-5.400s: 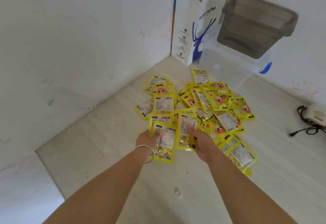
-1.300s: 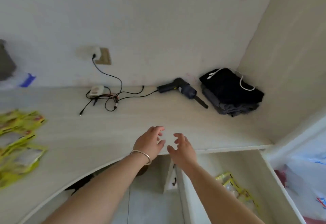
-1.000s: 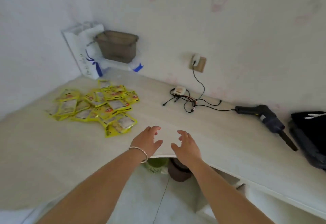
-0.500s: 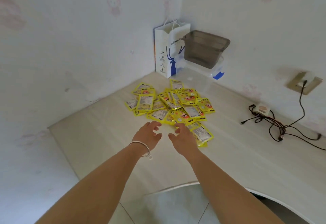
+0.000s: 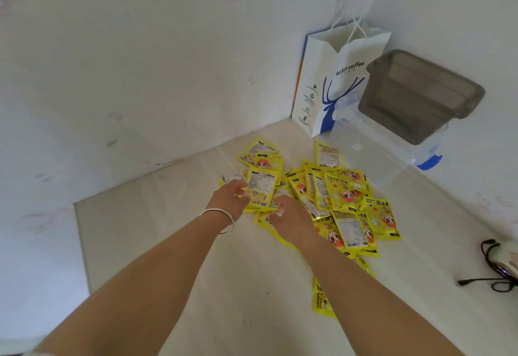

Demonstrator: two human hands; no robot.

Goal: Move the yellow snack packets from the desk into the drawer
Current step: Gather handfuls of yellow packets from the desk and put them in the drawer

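Both hands are back at the heap after hovering empty short of it half a second ago: left hand (image 5: 228, 197) now has its fingers curled round the edge of one glossy yellow snack packet (image 5: 262, 188), printed label side up and tilted off the surface; right hand (image 5: 291, 219) lies on the near side of the pile of yellow snack packets (image 5: 340, 204) with fingers bent into it, but whether it actually pinches one I can't tell, as the fingertips are buried among the foil. Reads as the start of another grab, with most of the stock still on the pale wood-grain desk (image 5: 168, 232) in the corner. Drawer is out of frame, so fill level unknown. One packet is half hidden under the right forearm. A white paper coffee bag (image 5: 330, 80) and smoky grey plastic tub (image 5: 420, 94) sit behind the heap, the tub on a clear box; black cables (image 5: 496, 271) are cut off at the right edge.
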